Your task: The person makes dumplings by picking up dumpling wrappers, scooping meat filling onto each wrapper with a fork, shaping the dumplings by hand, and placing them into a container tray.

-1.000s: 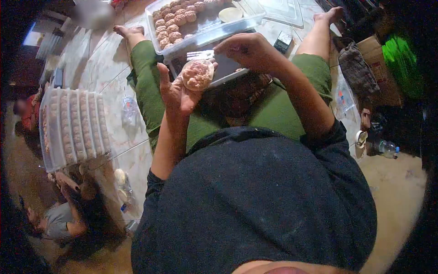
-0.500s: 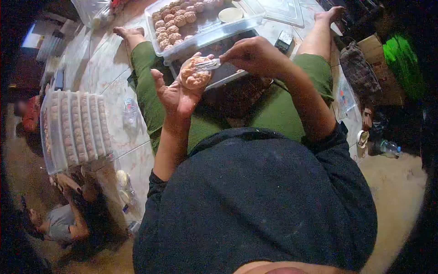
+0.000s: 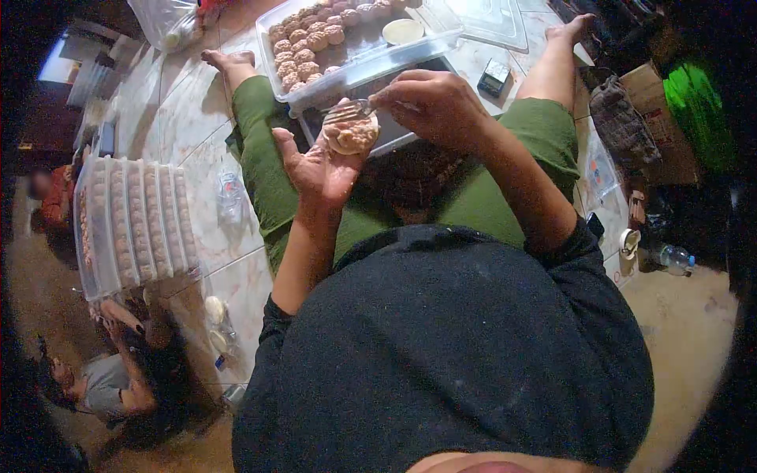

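Note:
My left hand (image 3: 322, 172) is palm up and holds a round dumpling wrapper topped with pinkish minced filling (image 3: 353, 139), its thumb out to the side. Between the fingers of my right hand (image 3: 432, 102) is a metal fork (image 3: 347, 113), with its tines against the upper part of the filling. Just beyond my hands sits a clear plastic tub (image 3: 378, 67) with rows of finished dumplings (image 3: 307, 38). A pale stack of round wrappers (image 3: 403, 32) lies in the tub's right part. Underneath it is another tub, partly hidden by my hands.
Stacked clear boxes of dumplings (image 3: 140, 225) stand to my left, near another person (image 3: 118, 382). A small digital scale (image 3: 494, 77) and a clear lid (image 3: 489, 24) are on the tiles at the right. A plastic bottle (image 3: 674, 258) lies further right.
The fork has shifted from lying across the middle of the filling to its upper edge, tines more side-on. Both hands are slightly further right in view, and the filling looks more flattened.

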Demonstrator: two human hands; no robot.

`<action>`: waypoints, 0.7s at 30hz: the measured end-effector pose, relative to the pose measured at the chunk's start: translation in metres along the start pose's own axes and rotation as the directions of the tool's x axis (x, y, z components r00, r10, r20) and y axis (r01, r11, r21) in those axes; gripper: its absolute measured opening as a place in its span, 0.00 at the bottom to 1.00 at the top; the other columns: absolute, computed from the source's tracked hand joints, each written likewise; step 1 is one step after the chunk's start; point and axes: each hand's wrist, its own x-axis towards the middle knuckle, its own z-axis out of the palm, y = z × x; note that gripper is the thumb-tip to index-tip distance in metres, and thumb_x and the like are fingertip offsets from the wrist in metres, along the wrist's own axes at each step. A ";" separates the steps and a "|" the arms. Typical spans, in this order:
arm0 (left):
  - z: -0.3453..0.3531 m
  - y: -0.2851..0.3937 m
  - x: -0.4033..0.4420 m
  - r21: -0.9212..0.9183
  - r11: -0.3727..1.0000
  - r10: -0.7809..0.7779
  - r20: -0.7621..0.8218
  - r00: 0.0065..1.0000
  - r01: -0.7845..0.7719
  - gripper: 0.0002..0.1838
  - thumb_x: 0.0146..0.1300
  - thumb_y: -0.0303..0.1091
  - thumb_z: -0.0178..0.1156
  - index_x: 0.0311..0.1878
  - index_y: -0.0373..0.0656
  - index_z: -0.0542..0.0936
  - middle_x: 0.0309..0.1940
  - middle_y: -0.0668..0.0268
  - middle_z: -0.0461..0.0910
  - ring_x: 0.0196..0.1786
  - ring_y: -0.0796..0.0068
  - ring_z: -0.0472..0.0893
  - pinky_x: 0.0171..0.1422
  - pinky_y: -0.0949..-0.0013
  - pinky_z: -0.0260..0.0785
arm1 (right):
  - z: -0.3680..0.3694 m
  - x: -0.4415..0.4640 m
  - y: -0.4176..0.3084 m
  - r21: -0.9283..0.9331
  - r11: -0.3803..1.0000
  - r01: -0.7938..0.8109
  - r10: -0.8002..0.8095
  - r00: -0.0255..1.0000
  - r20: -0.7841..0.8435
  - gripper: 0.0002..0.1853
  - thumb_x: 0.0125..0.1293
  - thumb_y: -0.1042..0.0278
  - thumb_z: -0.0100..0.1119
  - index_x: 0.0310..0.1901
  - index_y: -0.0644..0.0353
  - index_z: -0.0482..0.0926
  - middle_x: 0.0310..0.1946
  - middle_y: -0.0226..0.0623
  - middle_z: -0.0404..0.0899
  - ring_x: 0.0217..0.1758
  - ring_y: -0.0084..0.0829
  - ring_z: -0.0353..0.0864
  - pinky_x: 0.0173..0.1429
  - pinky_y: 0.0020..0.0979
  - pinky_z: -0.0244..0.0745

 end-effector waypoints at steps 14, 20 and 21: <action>0.007 -0.003 0.004 0.568 0.823 0.010 -0.066 0.998 0.029 0.63 0.40 0.81 0.39 0.68 0.39 0.39 0.61 0.46 0.59 0.59 0.50 0.67 0.64 0.53 0.58 | 0.022 -0.006 0.058 0.439 0.528 -0.727 0.518 0.685 0.512 0.18 0.59 0.56 0.59 0.43 0.62 0.80 0.33 0.31 0.80 0.33 0.17 0.74 0.36 0.23 0.70; -0.010 -0.004 0.008 0.617 0.756 -0.120 -0.200 0.972 0.220 0.60 0.45 0.78 0.39 0.68 0.38 0.35 0.63 0.49 0.56 0.61 0.56 0.66 0.63 0.56 0.60 | 0.059 -0.011 0.067 0.567 0.450 -0.690 0.292 0.714 0.636 0.12 0.59 0.64 0.57 0.37 0.64 0.79 0.30 0.30 0.79 0.29 0.16 0.74 0.35 0.20 0.69; -0.013 -0.002 0.009 0.609 0.761 -0.084 -0.248 0.965 0.223 0.57 0.49 0.74 0.42 0.68 0.38 0.38 0.63 0.49 0.56 0.61 0.57 0.66 0.63 0.58 0.61 | 0.063 -0.013 0.072 0.553 0.458 -0.696 0.323 0.710 0.626 0.11 0.60 0.64 0.57 0.38 0.64 0.79 0.29 0.30 0.79 0.29 0.17 0.74 0.35 0.19 0.69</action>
